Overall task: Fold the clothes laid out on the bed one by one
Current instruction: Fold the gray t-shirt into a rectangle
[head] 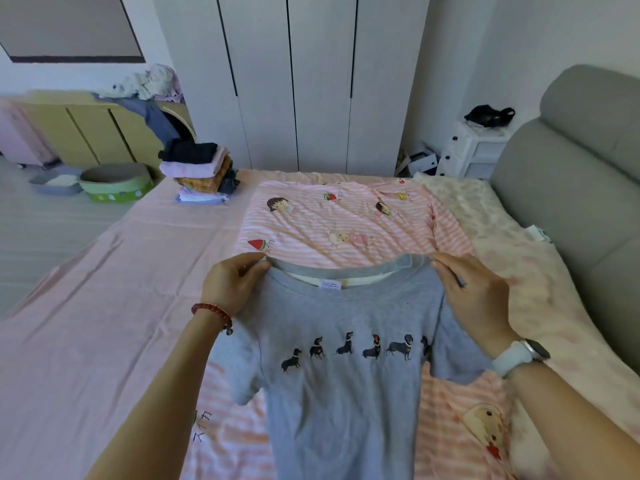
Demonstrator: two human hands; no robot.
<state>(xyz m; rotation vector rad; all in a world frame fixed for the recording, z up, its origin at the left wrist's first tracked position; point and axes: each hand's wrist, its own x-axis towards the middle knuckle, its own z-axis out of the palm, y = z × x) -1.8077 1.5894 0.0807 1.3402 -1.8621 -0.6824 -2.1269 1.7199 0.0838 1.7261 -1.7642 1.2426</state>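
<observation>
A person holds a grey T-shirt (343,386) up by its shoulders over a bed (104,306). The left hand (230,285) pinches the left shoulder by the collar, fingers curled round the cloth. The right hand (474,299) grips the right shoulder the same way. A row of small dogs (356,348) runs across the chest. Beneath it lies a pink striped cartoon sheet (339,223). A stack of folded clothes (199,171) sits at the bed's far left corner.
</observation>
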